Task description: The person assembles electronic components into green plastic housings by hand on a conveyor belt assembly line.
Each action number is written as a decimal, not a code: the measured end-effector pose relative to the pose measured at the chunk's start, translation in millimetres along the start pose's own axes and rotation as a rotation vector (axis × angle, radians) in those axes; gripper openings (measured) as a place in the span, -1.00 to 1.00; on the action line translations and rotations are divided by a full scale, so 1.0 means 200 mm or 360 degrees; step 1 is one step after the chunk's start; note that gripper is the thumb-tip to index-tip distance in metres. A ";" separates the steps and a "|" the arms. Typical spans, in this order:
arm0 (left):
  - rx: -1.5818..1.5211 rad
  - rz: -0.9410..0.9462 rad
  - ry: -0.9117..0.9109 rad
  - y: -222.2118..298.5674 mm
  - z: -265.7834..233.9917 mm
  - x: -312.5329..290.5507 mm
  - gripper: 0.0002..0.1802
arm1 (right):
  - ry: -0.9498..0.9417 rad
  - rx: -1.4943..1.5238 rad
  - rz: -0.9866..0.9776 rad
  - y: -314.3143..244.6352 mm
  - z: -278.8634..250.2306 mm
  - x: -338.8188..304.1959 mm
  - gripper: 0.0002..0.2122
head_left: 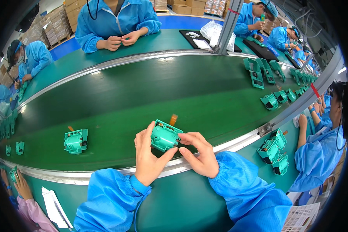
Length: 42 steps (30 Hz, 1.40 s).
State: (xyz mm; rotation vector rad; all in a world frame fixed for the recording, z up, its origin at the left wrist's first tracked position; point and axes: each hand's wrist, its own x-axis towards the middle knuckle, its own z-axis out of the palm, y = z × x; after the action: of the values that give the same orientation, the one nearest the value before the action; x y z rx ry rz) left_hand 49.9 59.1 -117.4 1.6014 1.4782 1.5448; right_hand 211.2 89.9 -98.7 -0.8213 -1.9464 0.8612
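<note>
Over the near edge of the belt, a green plastic housing (164, 136) with a rounded, barrel-like middle is held up. An orange flat ribbon (173, 120) sticks out of its top. My left hand (147, 152) grips the housing from the left, fingers along its far side and thumb beneath. My right hand (199, 154) has its thumb and fingertips at the right end, closed around a small dark part there. What exactly those fingertips pinch is partly hidden. A similar green housing (76, 141) with an orange ribbon lies on the belt to the left.
The dark green conveyor belt (116, 96) runs between metal rails (236, 144). More housings (273, 151) lie on the table at right, and green shells (254, 72) on the belt's far right. A metal post (313, 91) rises at right. Co-workers in blue (118, 23) sit around.
</note>
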 end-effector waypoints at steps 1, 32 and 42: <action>0.0023 -0.0056 -0.0024 0.00 0.00 0.00 -0.18 | -0.0061 -0.0034 0.0046 0.01 -0.01 0.00 -0.66; -0.0211 0.0161 -0.0549 -0.04 0.09 -0.04 -0.63 | -0.0199 -0.0300 0.0011 0.09 -0.02 -0.01 -0.55; -0.0172 0.0085 -0.0506 -0.03 0.09 -0.04 -0.52 | -0.0190 -0.0292 -0.0030 0.10 -0.02 -0.01 -0.57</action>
State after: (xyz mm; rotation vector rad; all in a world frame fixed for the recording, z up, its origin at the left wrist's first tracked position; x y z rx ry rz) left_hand 65.4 59.4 -131.5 1.7392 1.1708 1.2995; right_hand 220.6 100.8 -113.4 -0.8735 -2.1592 0.7428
